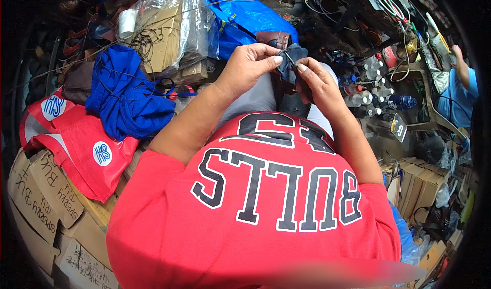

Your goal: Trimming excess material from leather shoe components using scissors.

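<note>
My left hand (241, 71) is closed in a pinch, thumb and forefinger together at the left edge of a dark blue-grey leather-like piece (295, 52). Whatever is between those fingertips is too small to make out. Opposite it, my right hand (321, 83) grips a thin pointed metal tool (289, 58), which slants up and left across the dark piece. A brown leather part (273, 39) with a strap shows just behind the dark piece. The lower part of this work, between my knees, is partly hidden by my right fingers.
Beyond my hands lies a blue plastic bag (240, 20). Several plastic bottles (381, 92) stand to the right, beside a chair-like frame (432, 102). On the left are blue cloth (123, 92), a red bag (84, 151) and cardboard boxes (56, 191). Another person (460, 92) is at far right.
</note>
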### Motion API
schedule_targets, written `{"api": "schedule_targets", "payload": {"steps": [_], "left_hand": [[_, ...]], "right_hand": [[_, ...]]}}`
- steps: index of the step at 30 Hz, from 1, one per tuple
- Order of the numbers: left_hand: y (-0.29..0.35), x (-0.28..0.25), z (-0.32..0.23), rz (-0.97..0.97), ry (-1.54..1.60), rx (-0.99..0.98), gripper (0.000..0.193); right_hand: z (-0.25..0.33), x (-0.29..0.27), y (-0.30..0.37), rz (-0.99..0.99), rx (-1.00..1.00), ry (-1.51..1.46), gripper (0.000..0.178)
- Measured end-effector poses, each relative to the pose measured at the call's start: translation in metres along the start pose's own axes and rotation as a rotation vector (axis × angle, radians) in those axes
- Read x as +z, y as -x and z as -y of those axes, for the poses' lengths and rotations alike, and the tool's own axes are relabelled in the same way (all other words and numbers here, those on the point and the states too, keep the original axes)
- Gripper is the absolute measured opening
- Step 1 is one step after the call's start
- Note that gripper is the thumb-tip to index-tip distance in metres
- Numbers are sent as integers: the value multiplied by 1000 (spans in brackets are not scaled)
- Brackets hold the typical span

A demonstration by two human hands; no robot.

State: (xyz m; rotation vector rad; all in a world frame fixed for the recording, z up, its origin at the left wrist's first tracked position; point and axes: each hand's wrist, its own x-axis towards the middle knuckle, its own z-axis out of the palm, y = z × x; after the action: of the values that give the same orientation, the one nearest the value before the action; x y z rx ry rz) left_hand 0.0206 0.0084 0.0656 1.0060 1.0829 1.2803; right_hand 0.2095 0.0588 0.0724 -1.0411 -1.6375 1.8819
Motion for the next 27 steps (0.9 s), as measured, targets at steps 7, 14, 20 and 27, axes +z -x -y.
{"api": "schedule_targets", "payload": {"steps": [7,14,20,27], "left_hand": [[-4,-6,5,65,319,-163,15],[2,-2,14,-48,321,-224,13],[-1,0,7,-37,153,-88,16],[0,2,3,-11,41,-45,16]], "right_hand": [[-8,2,-1,94,25,-361,24],[4,-18,-6,125,-96,-937,29],[-3,-10,5,79,4,-88,23],[0,-7,3,57,34,21,24]]}}
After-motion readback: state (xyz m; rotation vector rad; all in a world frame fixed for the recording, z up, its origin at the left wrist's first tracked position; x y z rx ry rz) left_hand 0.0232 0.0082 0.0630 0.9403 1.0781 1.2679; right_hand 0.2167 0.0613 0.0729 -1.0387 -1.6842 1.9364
